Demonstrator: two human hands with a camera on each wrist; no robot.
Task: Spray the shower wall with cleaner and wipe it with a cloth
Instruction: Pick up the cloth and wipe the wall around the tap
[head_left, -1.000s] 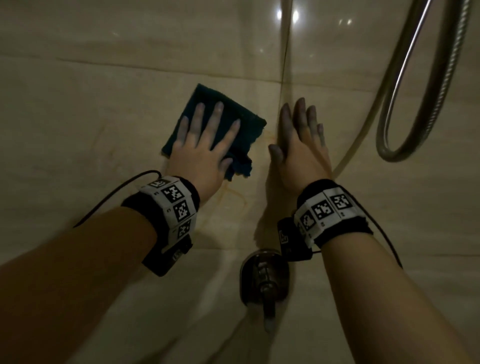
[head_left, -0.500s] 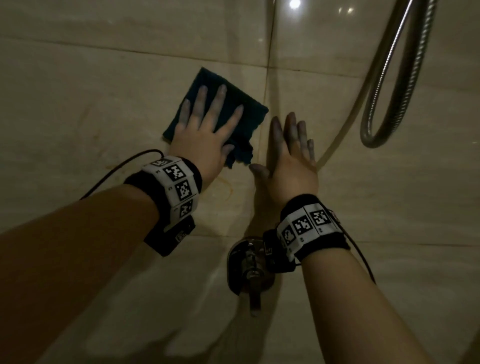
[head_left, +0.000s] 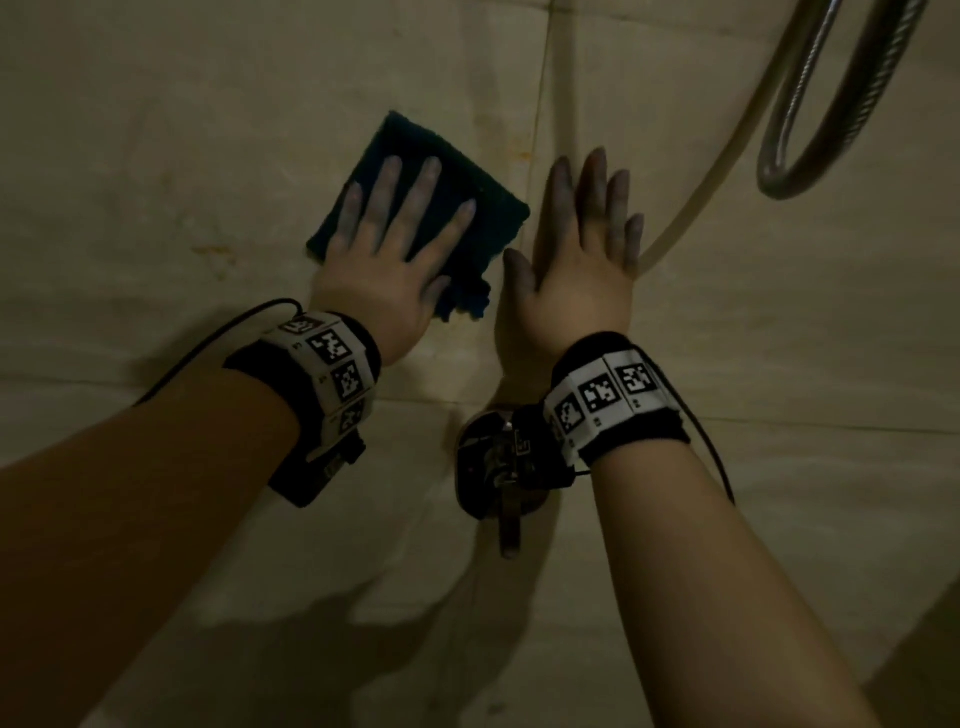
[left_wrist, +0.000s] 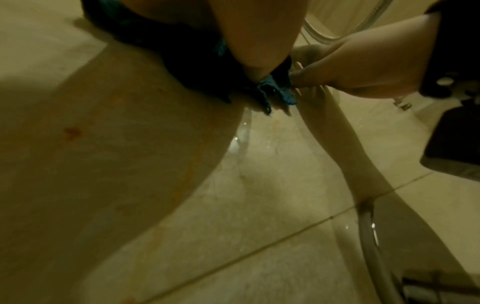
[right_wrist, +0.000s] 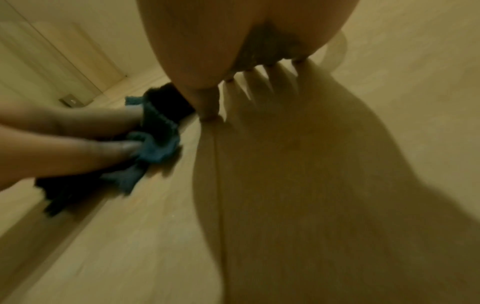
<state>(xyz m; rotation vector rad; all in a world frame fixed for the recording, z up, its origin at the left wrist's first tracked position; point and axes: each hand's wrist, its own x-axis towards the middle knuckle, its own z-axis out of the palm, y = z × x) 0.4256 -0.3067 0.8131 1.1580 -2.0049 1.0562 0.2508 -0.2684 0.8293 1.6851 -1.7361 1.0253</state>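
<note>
Bare forearms, no sleeves, tracker band on each wrist.

left hand and right hand: both ungloved, fingers look smudged with a dark bluish tint. Each wrist has a black fabric band wrapped by a white segmented strip printed with square black-and-white fiducial markers, about three visible per wrist. Black boxy module hangs under the left band, similar one under the right. Thin black cable loops off the left band; another trails from the right.

Left hand flat, fingers spread and straight, right hand flat beside it, fingers together, both forearms reaching forward
</note>
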